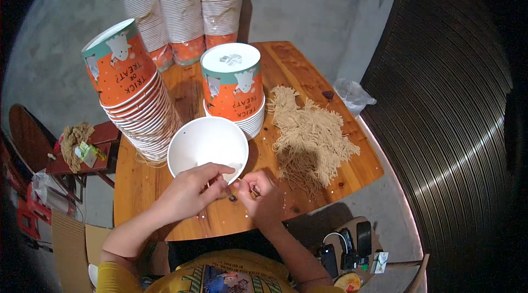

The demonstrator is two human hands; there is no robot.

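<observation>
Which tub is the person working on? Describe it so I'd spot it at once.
On the wooden table, two unwrapped stacks of orange tubs stand upside down. In front of the shorter stack, at the person's left hand, is a white-lined tub. Unlike its stacked neighbours, it shows its open white inside, not a closed base.

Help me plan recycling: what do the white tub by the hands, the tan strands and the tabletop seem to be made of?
White tub: probably coated paperboard, smooth and low-sheen, judging by its thin wall.
Tan strands: likely cotton or similar yarn, matte, given the limp, thready pile; exact fibre unclear.
Tabletop: apparently varnished wood, with visible grain.
</observation>
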